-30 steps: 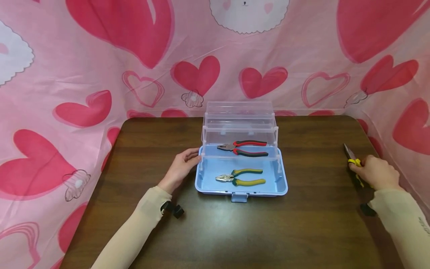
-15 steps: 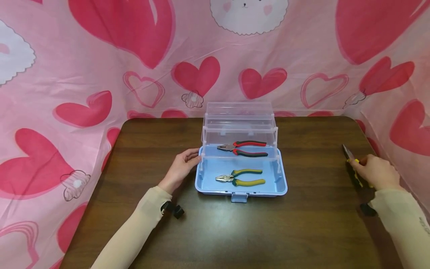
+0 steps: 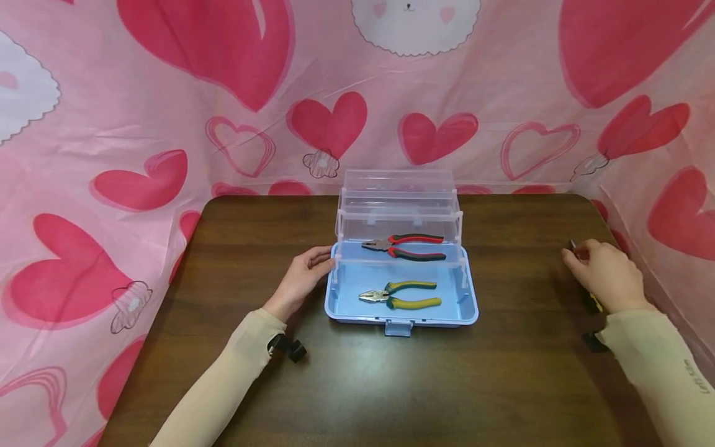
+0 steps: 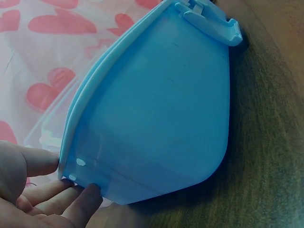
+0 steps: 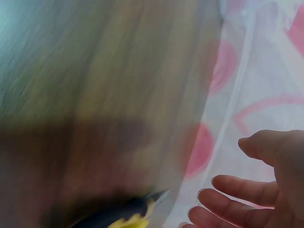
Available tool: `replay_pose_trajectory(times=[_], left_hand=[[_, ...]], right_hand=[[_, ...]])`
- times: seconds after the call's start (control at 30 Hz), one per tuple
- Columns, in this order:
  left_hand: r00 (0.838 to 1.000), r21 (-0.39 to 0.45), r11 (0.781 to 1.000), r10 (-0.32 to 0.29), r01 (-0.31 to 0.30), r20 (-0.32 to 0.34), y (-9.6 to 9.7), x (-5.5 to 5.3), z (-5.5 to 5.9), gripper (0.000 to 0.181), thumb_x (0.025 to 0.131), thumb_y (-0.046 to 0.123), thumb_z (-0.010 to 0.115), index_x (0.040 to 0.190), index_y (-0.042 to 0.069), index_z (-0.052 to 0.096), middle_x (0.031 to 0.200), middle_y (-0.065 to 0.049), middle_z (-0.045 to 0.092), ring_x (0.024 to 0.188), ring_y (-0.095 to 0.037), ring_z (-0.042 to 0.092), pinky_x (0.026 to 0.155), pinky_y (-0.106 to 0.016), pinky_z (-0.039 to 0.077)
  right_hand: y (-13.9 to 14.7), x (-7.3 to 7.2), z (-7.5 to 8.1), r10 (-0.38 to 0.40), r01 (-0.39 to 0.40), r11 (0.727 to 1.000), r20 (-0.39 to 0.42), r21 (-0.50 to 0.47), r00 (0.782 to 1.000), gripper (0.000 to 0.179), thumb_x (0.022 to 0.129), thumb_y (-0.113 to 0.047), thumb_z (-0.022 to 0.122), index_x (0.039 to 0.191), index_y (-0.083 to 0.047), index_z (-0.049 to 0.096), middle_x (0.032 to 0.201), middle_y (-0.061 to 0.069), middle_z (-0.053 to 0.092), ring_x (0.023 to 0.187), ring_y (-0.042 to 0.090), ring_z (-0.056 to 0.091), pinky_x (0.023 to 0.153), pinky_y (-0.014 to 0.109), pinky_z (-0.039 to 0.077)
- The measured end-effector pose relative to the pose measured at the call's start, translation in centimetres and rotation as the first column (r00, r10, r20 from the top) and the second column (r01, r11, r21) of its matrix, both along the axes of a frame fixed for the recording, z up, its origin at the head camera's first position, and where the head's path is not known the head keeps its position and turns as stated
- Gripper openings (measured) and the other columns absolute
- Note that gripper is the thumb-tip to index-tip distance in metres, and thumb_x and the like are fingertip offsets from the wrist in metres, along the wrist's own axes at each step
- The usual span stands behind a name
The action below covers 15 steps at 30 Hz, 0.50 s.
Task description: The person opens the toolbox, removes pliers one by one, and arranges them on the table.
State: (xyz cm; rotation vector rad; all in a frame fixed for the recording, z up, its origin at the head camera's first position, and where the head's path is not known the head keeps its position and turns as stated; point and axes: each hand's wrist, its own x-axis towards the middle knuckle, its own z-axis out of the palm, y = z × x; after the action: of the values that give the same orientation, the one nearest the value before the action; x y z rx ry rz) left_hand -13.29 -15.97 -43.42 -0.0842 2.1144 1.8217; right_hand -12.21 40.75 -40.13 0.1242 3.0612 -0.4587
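The left hand (image 3: 301, 276) holds the rear left corner of a blue toolbox (image 3: 402, 321), thumb at the rim and fingers against the outer wall. Combination pliers with yellow-green handles (image 3: 413, 303) lie in the toolbox floor. Red-and-black-handled combination pliers (image 3: 419, 255) lie behind them, at the raised clear tray. At the far right, the right hand (image 3: 606, 273) hovers over a pointed tool with black-and-yellow handles (image 5: 128, 213), largely covered in the head view. In the right wrist view the fingers are spread apart with nothing between them, and the tool lies on the table.
Clear stepped trays and lid (image 3: 399, 192) stand raised at the toolbox's back. A front latch (image 3: 398, 328) hangs down over the dark wooden table (image 3: 357, 397). Pink heart-patterned cloth (image 3: 313, 56) surrounds the table's back and sides.
The right hand has let go of the black-and-yellow tool and moved slightly up and left, now covering much of it. The left hand and toolbox stay put.
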Motion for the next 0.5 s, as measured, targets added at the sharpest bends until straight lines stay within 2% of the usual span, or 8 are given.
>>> replay_pose_trajectory(times=[0.23,0.37,0.5], left_hand=[[1.0,0.009,1.0,0.004,-0.004,-0.001,0.2,0.1,0.1,0.044,0.105,0.014,0.063,0.146,0.0,0.055,0.143,-0.022,0.062,0.129,-0.032,0.061,0.111,-0.046,0.049],[1.0,0.009,1.0,0.004,-0.004,-0.001,0.2,0.1,0.2,0.044,0.105,0.015,0.062,0.146,0.0,0.055,0.142,-0.022,0.062,0.129,-0.033,0.062,0.111,-0.046,0.048],[1.0,0.005,1.0,0.003,-0.003,-0.006,0.2,0.1,0.2,0.044,0.105,0.015,0.063,0.146,0.0,0.055,0.142,-0.022,0.062,0.128,-0.032,0.062,0.111,-0.046,0.049]], right_hand=[[-4.2,-0.1,1.4,0.065,-0.067,0.997,-0.077,-0.024,0.995,0.048,0.104,-0.039,0.058,0.119,0.006,0.062,0.115,0.035,0.064,0.097,0.055,0.062,0.073,0.071,0.047],[-6.5,0.0,2.1,0.126,-0.132,0.991,-0.133,-0.039,0.983,0.041,0.102,-0.034,0.063,0.116,0.005,0.065,0.113,0.033,0.066,0.097,0.052,0.063,0.075,0.071,0.048],[-8.6,0.1,2.8,0.18,-0.188,0.981,-0.151,-0.038,0.972,0.037,0.101,-0.031,0.066,0.113,0.004,0.065,0.109,0.03,0.068,0.094,0.047,0.065,0.078,0.07,0.051]])
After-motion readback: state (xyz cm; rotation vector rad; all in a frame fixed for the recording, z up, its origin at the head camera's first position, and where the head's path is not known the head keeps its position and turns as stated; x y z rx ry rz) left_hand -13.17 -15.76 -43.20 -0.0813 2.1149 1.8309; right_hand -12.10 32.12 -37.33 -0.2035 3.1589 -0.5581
